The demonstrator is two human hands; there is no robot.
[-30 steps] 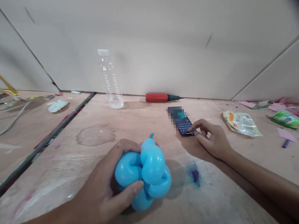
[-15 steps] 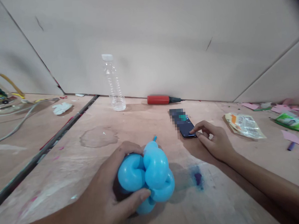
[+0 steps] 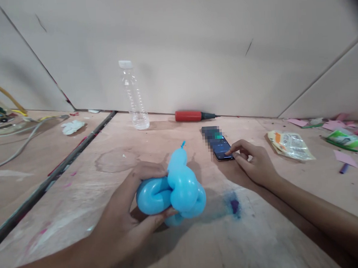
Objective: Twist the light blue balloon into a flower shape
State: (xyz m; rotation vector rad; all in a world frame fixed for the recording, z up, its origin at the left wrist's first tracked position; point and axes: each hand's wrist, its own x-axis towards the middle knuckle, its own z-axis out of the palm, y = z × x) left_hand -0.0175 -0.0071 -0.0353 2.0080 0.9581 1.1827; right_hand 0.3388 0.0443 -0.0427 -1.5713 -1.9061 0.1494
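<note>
A twisted light-blue balloon (image 3: 183,185), bent into several round loops, sits in the grip of my left hand (image 3: 137,196). The thumb presses its lower side and the fingers reach over the back, partly hidden. Its knotted tip points up and away from me. Over on the right, my right hand (image 3: 255,160) rests beside a dark smartphone (image 3: 223,151) lying on the surface. The index finger touches the lower part of the lit screen. That hand holds nothing; a gap shows between its thumb and index finger, and the other fingers are bent.
Against the pale wall stand a clear plastic bottle (image 3: 137,100) and a red balloon pump (image 3: 188,116). At right lie a plastic packet (image 3: 292,145), pink paper pieces (image 3: 345,158) and a purple stub (image 3: 343,168). Cables (image 3: 23,146) and crumpled white paper (image 3: 73,127) lie left.
The balloon has tilted in my left hand, so its knotted end sticks up farther and more of it shows. My right index finger stays on the phone, whose screen looks slightly different.
</note>
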